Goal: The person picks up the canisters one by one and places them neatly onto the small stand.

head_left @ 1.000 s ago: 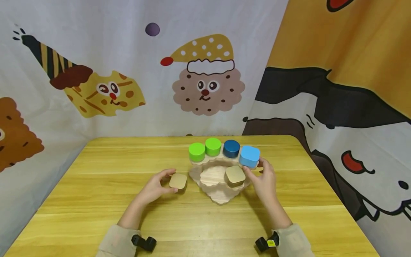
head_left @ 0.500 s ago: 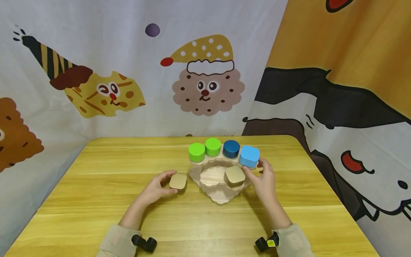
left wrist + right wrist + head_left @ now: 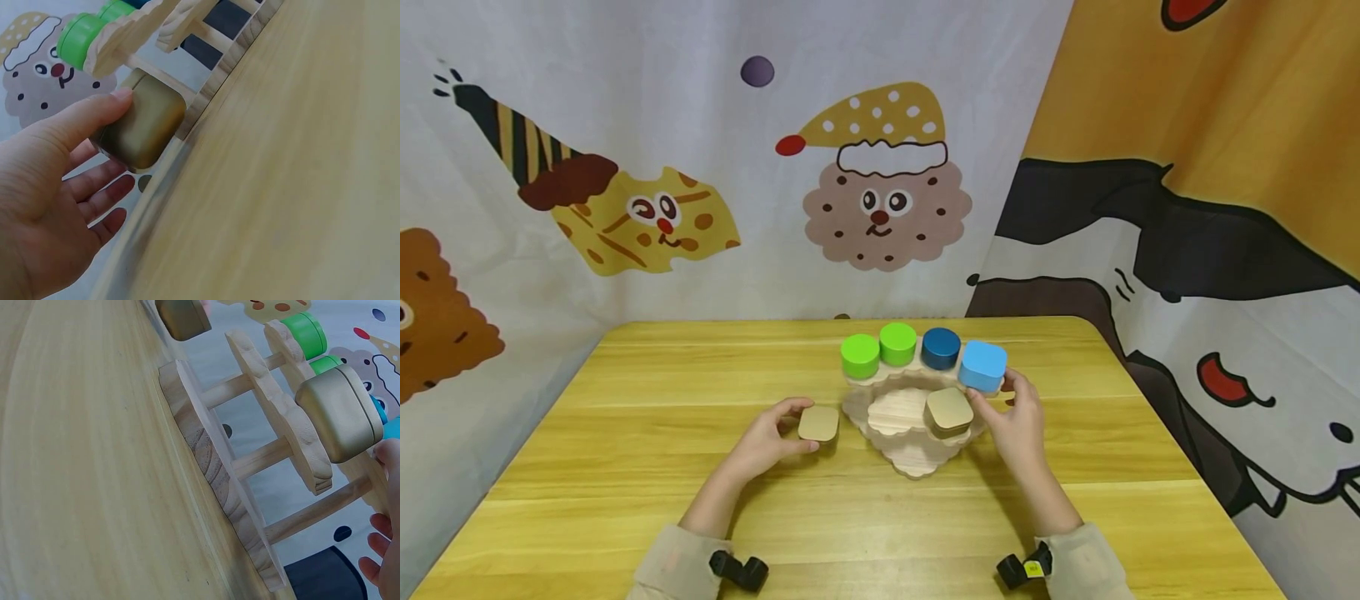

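Note:
My left hand [image 3: 763, 442] pinches a gold rounded-square tin [image 3: 818, 424] between thumb and fingers, left of a tiered wooden stand [image 3: 913, 461]. In the left wrist view, the thumb lies over this tin's [image 3: 147, 119] edge and the lower fingers are loosely spread. My right hand [image 3: 1021, 425] grips the right end of the stand's upper shelf, beside a light blue rounded-square tin [image 3: 983, 364]. A second gold tin [image 3: 949, 410] sits on the right of the middle shelf. In the right wrist view, only part of the right hand [image 3: 389, 519] shows.
Two round green tins [image 3: 860, 356] and a dark blue round tin [image 3: 941, 348] stand along the upper shelf. The wooden table [image 3: 880, 533] extends around the stand. Behind it hangs a cartoon-printed curtain [image 3: 700, 100].
My left hand and the gold tin have shifted very slightly right, toward the stand. The right hand and the stand look unmoved.

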Available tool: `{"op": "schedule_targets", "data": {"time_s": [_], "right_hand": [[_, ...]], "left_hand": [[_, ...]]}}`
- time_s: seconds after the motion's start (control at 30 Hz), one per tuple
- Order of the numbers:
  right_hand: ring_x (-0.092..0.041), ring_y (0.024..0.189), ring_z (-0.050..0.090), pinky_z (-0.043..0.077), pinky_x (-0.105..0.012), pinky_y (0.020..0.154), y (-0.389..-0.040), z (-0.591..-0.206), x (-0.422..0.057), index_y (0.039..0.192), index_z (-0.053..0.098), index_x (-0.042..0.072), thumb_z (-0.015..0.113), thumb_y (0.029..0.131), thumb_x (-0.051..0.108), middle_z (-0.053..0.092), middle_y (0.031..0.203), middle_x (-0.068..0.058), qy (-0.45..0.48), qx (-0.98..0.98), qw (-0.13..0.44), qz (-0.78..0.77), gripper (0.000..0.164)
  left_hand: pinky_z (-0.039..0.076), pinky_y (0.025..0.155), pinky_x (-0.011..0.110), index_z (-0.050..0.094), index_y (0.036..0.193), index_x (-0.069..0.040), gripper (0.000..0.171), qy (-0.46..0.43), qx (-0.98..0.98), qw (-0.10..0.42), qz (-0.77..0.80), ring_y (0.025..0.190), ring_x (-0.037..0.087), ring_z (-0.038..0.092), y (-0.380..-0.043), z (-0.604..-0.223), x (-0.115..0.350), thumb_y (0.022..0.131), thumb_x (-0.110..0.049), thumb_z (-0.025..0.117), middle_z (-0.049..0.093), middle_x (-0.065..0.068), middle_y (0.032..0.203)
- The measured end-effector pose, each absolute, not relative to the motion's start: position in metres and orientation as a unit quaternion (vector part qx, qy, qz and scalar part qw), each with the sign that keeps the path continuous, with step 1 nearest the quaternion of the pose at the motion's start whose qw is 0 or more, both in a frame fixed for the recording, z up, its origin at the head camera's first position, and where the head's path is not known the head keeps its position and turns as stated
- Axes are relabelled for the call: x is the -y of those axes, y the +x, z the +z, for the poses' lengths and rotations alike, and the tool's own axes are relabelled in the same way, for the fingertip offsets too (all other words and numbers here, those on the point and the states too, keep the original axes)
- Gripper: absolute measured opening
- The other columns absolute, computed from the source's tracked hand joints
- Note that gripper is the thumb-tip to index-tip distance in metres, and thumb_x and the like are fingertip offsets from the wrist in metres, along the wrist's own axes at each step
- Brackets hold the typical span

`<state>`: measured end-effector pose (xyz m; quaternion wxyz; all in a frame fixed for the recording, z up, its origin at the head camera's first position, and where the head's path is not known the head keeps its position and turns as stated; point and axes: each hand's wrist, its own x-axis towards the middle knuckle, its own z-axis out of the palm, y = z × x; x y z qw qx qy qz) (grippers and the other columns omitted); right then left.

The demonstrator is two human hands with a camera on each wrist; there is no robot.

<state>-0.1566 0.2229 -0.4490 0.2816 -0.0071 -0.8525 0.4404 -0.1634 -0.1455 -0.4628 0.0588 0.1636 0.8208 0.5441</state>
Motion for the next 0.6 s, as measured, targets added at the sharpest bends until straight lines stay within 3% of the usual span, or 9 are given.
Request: {"op": "schedule_targets", "data": {"time_s": [0.2, 0.6], "right_hand": [[-0.026, 0.092, 0.048, 0.038, -0.038, 0.076, -0.157, -0.449, -0.223, 0.123, 0.053, -0.007, 0.081, 0.078, 0.022, 0.056, 0.103, -0.017, -0.008, 0.854, 0.278, 0.439, 0.06], [-0.027, 0.091, 0.048, 0.038, -0.039, 0.076, -0.156, -0.45, -0.223, 0.123, 0.053, -0.007, 0.081, 0.078, 0.022, 0.056, 0.103, -0.017, -0.006, 0.854, 0.281, 0.437, 0.06]], "left_hand": [[0.039, 0.091, 0.054, 0.054, 0.127, 0.006, 0.061, 0.176, -0.827, 0.044, 0.532, 0.106, 0.034, 0.053, -0.153, -0.439, 0.138, 0.074, -0.004, 0.082, 0.06, 0.015, 0.113], [0.039, 0.088, 0.052, 0.056, 0.125, 0.006, 0.059, 0.179, -0.819, 0.014, 0.545, 0.101, 0.027, 0.051, -0.146, -0.428, 0.126, 0.073, -0.004, 0.082, 0.059, 0.012, 0.108]]}}
